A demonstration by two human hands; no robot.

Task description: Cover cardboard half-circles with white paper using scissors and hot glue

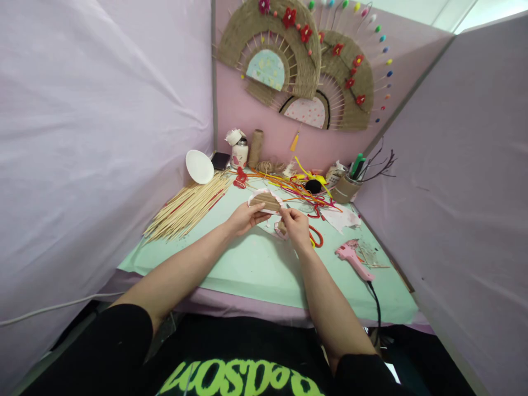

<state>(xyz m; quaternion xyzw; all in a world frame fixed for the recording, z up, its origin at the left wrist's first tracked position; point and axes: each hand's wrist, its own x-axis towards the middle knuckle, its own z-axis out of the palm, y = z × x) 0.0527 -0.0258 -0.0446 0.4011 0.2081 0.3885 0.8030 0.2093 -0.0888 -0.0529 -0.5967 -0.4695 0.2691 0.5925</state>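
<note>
A small half-round cardboard piece (266, 202) with a white, folded-looking rim is held up over the mint-green tabletop. My left hand (246, 218) grips it at its lower left, thumb on the brown face. At its right corner, my right hand (295, 221) pinches the edge with thumb and fingertips. Just below, partly behind the right hand, lies another small piece of cardboard and pale material (281, 230). Scissors with orange-red handles (317, 236) rest right beside my right wrist.
Thin wooden sticks (185, 209) lie at the left, near a white bowl (199, 166). Colourful pipe cleaners (289, 187) spread across the back. A pink glue gun (355, 260) with a black cord lies right. Behind it stands a pen holder (345, 190). Decorated fans (305, 33) hang on the back wall.
</note>
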